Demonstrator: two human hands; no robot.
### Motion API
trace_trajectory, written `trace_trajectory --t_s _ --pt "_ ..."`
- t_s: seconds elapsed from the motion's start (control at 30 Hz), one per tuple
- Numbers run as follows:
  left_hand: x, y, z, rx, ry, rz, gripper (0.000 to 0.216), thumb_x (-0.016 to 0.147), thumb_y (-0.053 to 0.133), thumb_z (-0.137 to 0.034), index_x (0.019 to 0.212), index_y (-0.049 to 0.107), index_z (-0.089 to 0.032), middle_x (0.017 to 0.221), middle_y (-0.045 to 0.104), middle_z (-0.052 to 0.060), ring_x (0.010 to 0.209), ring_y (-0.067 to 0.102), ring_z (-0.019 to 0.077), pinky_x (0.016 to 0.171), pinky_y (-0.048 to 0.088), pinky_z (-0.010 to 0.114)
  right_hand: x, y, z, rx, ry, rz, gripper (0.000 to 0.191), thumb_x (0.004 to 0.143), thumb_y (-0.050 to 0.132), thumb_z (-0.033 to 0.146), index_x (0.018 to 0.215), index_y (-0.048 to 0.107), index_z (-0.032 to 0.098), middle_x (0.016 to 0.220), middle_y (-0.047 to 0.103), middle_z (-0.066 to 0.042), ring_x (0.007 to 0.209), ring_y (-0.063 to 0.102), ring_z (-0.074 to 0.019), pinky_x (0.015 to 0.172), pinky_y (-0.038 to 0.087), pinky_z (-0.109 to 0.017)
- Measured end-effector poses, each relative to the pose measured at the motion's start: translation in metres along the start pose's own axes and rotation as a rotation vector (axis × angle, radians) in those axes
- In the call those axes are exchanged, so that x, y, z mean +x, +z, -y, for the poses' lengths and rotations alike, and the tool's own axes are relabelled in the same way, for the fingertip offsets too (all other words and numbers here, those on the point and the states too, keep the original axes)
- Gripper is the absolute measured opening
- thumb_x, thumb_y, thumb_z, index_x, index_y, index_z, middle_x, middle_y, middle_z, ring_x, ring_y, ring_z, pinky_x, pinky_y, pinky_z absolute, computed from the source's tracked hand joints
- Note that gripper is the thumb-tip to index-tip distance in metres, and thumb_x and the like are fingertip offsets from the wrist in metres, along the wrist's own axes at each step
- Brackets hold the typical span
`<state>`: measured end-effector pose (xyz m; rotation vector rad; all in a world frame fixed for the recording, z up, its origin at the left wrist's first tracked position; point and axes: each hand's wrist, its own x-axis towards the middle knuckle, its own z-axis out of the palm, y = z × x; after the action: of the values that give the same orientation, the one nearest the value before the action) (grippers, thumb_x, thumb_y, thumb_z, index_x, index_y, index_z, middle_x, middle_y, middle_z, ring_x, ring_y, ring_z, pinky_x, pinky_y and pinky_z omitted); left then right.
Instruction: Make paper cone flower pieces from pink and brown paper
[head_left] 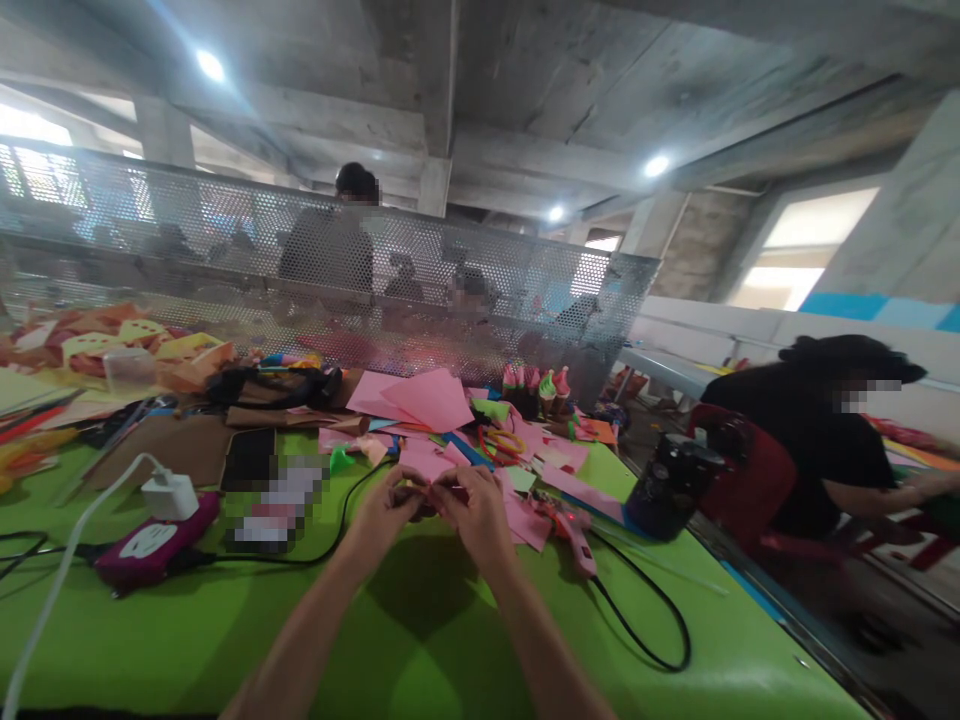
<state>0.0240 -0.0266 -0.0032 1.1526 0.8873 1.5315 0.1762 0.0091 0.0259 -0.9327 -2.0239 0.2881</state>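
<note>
Both hands meet over the green table, fingertips pinched close together. My left hand (384, 508) and my right hand (474, 508) are closed on a piece of pink paper (427, 462), which shows just above the fingers. How the paper is folded is hidden by the fingers. To the right of my right hand lies a pink hot glue gun (579, 548) with a small red light. More pink paper sheets (431, 398) are heaped behind the hands. Nearby stand small ice-cream-cone shapes (555, 388) in green and pink.
At left, a purple power strip (142, 555) carries a white charger (171, 496); cords cross the table. A phone (277, 505) lies beside it. A dark cup (671, 490) stands near the right edge. A perforated metal divider (225, 240) runs behind. A person in black (795, 440) sits at right.
</note>
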Motion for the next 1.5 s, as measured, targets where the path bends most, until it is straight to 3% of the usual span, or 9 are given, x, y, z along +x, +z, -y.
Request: trace_trajectory --t_s 0.37,0.57,0.83,1.07,1.3,1.5 --pt "0.0017 0.0017 0.003 0.018 0.03 -0.022 0.029 0.067 0.074 -0.04 0.081 0.057 -0.021 0.067 0.073 0.0 0.067 0.071 0.0184 0.076 0.056 0.034 -0.0003 0.0012 0.0007 0.03 0.007 0.011 0.005 0.084 0.069 0.025 0.082 0.073 0.022 0.08 0.073 -0.004 0.085 0.058 -0.0232 0.078 0.038 -0.033" --pt "0.0031 -0.0003 0.0057 0.027 0.049 -0.06 0.026 0.067 0.072 -0.037 0.076 0.054 -0.021 0.065 0.07 -0.002 0.065 0.069 0.0169 0.071 0.055 0.032 -0.0015 0.0007 0.0035 0.05 -0.049 0.018 0.008 0.085 0.069 0.026 0.091 0.074 0.026 0.092 0.074 -0.002 0.093 0.059 -0.023 0.086 0.037 -0.035" --pt "0.0023 -0.0002 0.005 0.001 0.042 -0.056 0.029 0.065 0.076 -0.038 0.072 0.054 -0.02 0.063 0.07 -0.002 0.062 0.067 0.0151 0.069 0.055 0.03 -0.0012 0.0029 0.0 0.075 -0.044 0.002 0.003 0.082 0.074 0.028 0.083 0.074 0.025 0.087 0.074 -0.002 0.092 0.06 -0.0225 0.084 0.037 -0.033" --pt "0.0018 0.0005 0.0 -0.018 0.015 -0.034 0.03 0.063 0.079 -0.04 0.071 0.059 -0.019 0.059 0.069 -0.003 0.058 0.066 0.0136 0.065 0.055 0.028 -0.0002 0.0009 -0.0006 0.07 -0.043 -0.003 0.012 0.087 0.068 0.035 0.081 0.073 0.025 0.085 0.073 -0.002 0.091 0.06 -0.0227 0.084 0.037 -0.034" --pt "-0.0003 0.0016 -0.0021 -0.036 -0.005 -0.042 0.03 0.061 0.081 -0.039 0.071 0.062 -0.019 0.062 0.07 -0.002 0.062 0.067 0.0156 0.069 0.055 0.03 -0.0013 -0.0002 0.0014 0.031 -0.061 -0.011 0.015 0.089 0.066 0.034 0.079 0.071 0.024 0.087 0.073 -0.001 0.091 0.059 -0.0224 0.085 0.031 -0.035" --pt "0.003 -0.0015 0.005 -0.062 -0.035 -0.038 0.036 0.058 0.083 -0.035 0.083 0.064 -0.017 0.075 0.075 0.003 0.073 0.071 0.0179 0.072 0.053 0.029 -0.0019 -0.0006 0.0016 0.018 -0.083 -0.01 0.012 0.092 0.062 0.028 0.082 0.068 0.024 0.088 0.072 0.001 0.092 0.058 -0.0205 0.085 0.028 -0.034"
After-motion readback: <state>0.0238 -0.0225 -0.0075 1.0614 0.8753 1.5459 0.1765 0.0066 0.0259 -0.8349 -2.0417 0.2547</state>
